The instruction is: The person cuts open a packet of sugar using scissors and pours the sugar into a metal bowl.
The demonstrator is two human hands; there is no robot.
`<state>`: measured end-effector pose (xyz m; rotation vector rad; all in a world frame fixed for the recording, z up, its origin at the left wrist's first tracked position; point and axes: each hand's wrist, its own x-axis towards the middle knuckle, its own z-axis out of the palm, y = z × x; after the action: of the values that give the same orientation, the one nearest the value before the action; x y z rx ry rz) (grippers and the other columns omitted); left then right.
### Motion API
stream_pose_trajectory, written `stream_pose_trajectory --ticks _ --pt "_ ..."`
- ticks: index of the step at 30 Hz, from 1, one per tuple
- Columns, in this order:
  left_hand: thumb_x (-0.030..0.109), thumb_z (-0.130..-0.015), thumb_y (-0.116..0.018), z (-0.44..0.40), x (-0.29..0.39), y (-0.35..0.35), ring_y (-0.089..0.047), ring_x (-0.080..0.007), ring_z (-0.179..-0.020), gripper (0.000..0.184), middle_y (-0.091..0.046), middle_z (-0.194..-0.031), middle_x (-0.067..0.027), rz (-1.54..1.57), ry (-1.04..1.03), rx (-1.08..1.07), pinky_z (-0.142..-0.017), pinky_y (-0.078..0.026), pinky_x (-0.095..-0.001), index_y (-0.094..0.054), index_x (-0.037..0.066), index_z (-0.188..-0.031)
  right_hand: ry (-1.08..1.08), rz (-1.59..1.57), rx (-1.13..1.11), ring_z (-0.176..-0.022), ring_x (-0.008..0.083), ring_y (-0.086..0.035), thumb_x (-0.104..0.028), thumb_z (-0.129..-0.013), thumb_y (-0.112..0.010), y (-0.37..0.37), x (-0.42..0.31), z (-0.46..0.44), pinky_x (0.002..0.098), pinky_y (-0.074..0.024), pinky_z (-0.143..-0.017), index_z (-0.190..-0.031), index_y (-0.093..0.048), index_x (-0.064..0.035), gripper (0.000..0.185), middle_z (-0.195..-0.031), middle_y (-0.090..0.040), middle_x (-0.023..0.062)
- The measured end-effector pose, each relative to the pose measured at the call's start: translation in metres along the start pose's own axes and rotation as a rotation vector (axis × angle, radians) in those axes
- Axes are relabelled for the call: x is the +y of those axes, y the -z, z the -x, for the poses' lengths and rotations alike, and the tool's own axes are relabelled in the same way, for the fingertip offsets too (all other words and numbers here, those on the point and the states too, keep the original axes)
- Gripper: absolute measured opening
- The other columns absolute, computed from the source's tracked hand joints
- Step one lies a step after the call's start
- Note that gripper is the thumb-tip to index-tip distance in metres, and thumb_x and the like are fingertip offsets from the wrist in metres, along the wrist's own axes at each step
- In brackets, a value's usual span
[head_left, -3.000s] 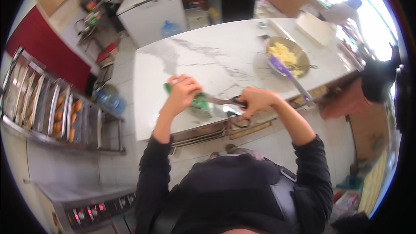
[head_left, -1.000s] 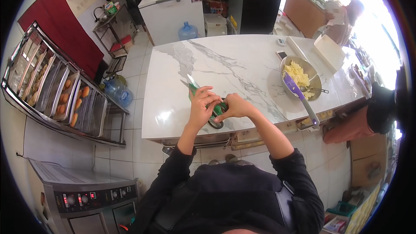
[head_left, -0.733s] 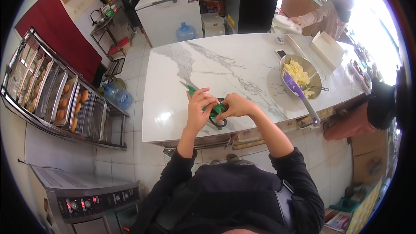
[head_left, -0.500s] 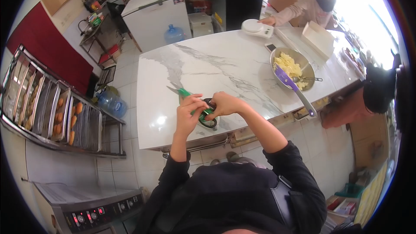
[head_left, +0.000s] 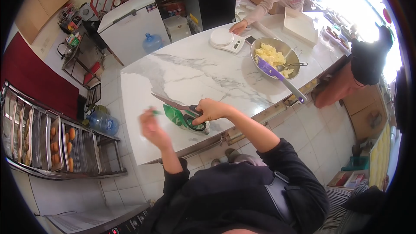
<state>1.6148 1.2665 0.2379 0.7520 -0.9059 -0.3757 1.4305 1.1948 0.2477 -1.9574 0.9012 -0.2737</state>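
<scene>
The person's right hand (head_left: pixel 210 112), palm down, lies over the near part of the white marble-patterned counter (head_left: pixel 143 84). Its forearm slants in from the near right, bent at the elbow, the black sleeve (head_left: pixel 281 156) ending below the elbow. The right grip is closed around the black handles of a pair of metal-bladed scissors (head_left: pixel 171 102), whose blades point left and slightly far. A green, printed packet (head_left: pixel 172 113) rests on the counter near its near edge, partly beneath the scissors. The left hand (head_left: pixel 154 130), blurred, is held to the left of the packet and apart from it, wrist toward the near side and fingers toward the far side. The left grip is narrow, a small green scrap (head_left: pixel 155 112) at the fingertips. Farther right stands a round steel bowl (head_left: pixel 256 52); on the far side, a co-worker's hand (head_left: pixel 238 27) touches a white kitchen scale (head_left: pixel 226 40).
</scene>
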Motion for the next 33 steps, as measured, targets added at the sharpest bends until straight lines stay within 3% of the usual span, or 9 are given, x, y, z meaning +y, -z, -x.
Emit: stream_pose_trajectory --ticks 2,4,6,14,20,25,28,30,33 --pt "0.016 -0.09 -0.05 -0.025 -0.038 0.042 -0.053 -0.022 -0.097 0.023 -0.056 -0.099 -0.0126 -0.238 0.119 0.287 -0.093 -0.037 -0.0329 -0.051 -0.004 -0.101 0.009 -0.037 0.014 -0.046 0.0156 -0.037 -0.037 -0.066 -0.071 -0.002 0.001 0.003 0.0318 -0.0309 -0.044 -0.058 -0.053 0.0066 0.048 -0.046 -0.037 0.0063" --pt "0.022 -0.093 -0.045 -0.028 -0.103 0.083 -0.046 -0.0255 -0.112 0.037 -0.049 -0.117 -0.0183 -0.789 0.173 -0.034 -0.098 -0.033 -0.0343 -0.046 -0.006 -0.117 0.045 -0.084 0.043 -0.047 0.0133 -0.036 -0.036 -0.068 -0.071 -0.007 0.01 0.005 0.0309 -0.0297 -0.044 -0.059 -0.053 0.006 0.047 -0.047 -0.035 0.005" --pt "0.032 -0.095 -0.037 -0.008 -0.187 0.122 -0.036 -0.0286 -0.123 0.05 -0.036 -0.133 -0.0208 -0.827 0.487 -0.244 -0.103 -0.027 -0.0351 -0.036 -0.003 -0.13 0.061 -0.149 0.07 -0.049 0.0132 -0.04 -0.038 -0.07 -0.069 -0.013 0.023 0.009 0.0304 -0.0332 -0.046 -0.063 -0.057 0.0054 0.045 -0.049 -0.043 0.0063" --pt "0.053 -0.093 -0.02 0.057 -0.121 0.054 -0.049 -0.0204 -0.107 0.064 -0.051 -0.117 -0.0094 -0.119 0.768 -0.075 -0.093 -0.038 -0.0328 -0.041 0.002 -0.126 -0.128 -0.553 0.176 -0.051 0.006 -0.036 -0.032 -0.077 -0.067 -0.045 0.064 0.02 0.0251 -0.0293 -0.046 -0.065 -0.057 0.0015 0.037 -0.054 -0.044 -0.0025" --pt "0.055 -0.092 -0.023 0.072 -0.132 0.059 -0.051 -0.0221 -0.105 0.065 -0.049 -0.12 -0.0103 0.155 0.813 0.116 -0.09 -0.042 -0.0338 -0.04 0.002 -0.126 -0.463 0.136 0.532 -0.058 0.0254 -0.055 -0.041 -0.071 -0.068 -0.041 0.123 0.048 0.0328 -0.0429 -0.058 -0.074 -0.061 0.0047 0.046 -0.065 -0.056 0.0146" --pt "0.053 -0.091 -0.027 0.094 -0.177 0.095 -0.049 -0.0274 -0.108 0.063 -0.046 -0.125 -0.0145 -0.02 0.393 -0.121 -0.092 -0.042 -0.0422 -0.038 0.002 -0.128 -0.435 0.535 0.44 -0.087 0.0346 -0.055 -0.044 -0.072 -0.064 -0.032 0.141 0.045 0.0381 -0.0453 -0.077 -0.087 -0.062 0.0029 0.05 -0.105 -0.05 0.0249" --pt "0.046 -0.091 -0.034 0.112 -0.207 0.117 -0.049 -0.0311 -0.11 0.057 -0.046 -0.125 -0.0167 0.55 0.64 0.036 -0.092 -0.042 -0.0447 -0.039 0.002 -0.127 -0.432 0.497 0.134 -0.097 0.0388 -0.05 -0.047 -0.075 -0.061 0.023 0.126 0.028 0.0434 -0.0411 -0.085 -0.091 -0.063 0.0023 0.052 -0.11 -0.047 0.0264" --pt "0.041 -0.091 -0.04 0.117 -0.187 0.123 -0.057 -0.0265 -0.094 0.051 -0.055 -0.111 -0.0144 0.389 0.655 0.099 -0.078 -0.051 -0.0378 -0.045 0.0 -0.121 -0.506 0.179 -0.065 -0.102 0.0407 -0.049 -0.049 -0.075 -0.062 0.073 0.136 0.009 0.0441 -0.0404 -0.087 -0.09 -0.063 0.0019 0.053 -0.112 -0.046 0.0259" --pt "0.041 -0.091 -0.04 0.117 -0.17 0.112 -0.056 -0.0269 -0.096 0.051 -0.054 -0.112 -0.0145 0.251 0.683 0.153 -0.08 -0.05 -0.0383 -0.044 0.0 -0.122 -0.234 0.101 0.776 -0.11 0.0427 -0.043 -0.04 -0.08 -0.06 0.114 0.231 -0.057 0.0449 -0.04 -0.088 -0.124 -0.043 -0.0023 0.06 -0.122 -0.038 0.0271"
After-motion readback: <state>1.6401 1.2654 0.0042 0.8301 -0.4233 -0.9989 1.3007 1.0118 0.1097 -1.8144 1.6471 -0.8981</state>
